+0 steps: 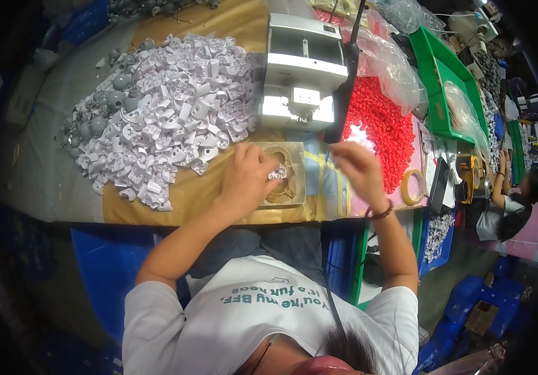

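My left hand (251,176) is closed, its fingertips and thumb on a small white plastic part (276,173) with holes in it. That part sits over the hollow of a pale translucent block (294,195) at the table's front edge. To the right of the block, my right hand (361,167) hovers with thumb and fingers drawn together; what they pinch, if anything, is too small to make out. Small white pieces (361,136) lie just beyond it, beside a heap of red parts (384,119). A grey-white machine (306,69) stands directly behind the block.
A large heap of white plastic parts (175,119) covers the left of the table, with grey round parts (97,115) along its left side. At right are a yellow tape roll (413,187) and a green tray (434,81). Another person (506,212) sits at far right.
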Demonstrator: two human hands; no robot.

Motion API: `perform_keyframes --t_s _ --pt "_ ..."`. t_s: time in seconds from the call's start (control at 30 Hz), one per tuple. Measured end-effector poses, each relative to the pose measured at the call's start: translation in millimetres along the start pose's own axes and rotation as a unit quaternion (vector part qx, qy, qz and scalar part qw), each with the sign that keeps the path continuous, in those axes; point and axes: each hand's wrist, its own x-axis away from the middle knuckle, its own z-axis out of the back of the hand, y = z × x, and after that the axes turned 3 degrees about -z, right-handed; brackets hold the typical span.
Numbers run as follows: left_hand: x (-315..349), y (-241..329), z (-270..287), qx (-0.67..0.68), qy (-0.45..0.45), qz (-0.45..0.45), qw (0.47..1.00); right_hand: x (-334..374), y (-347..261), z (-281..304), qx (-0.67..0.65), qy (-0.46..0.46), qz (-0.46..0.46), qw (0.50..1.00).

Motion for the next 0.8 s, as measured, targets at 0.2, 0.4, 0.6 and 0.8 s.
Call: perform_keyframes --t_s 0.2,0.4,0.6,0.8 --pt "1.1 0.1 -5.6 0.015 0.045 0.025 0.999 -14.9 -8.7 -71.3 0.163 -0.032 0.255 0.953" --pt "14.6 -34.5 61.0 0.015 0.109 -0.014 0.994 -18.5 6.0 -85.1 0.313 -0.044 0.334 0.888" --pt "-7.9 -129.8 190.9 -0.211 0.246 0.07 0.943 -2.3 4.5 -91.9 0.297 -0.03 0.293 0.908" --pt "-1.9 -214.1 244.2 -0.21 -0.009 0.173 0.962 0.1 13.2 -100.0 0.261 -0.002 0.251 0.932"
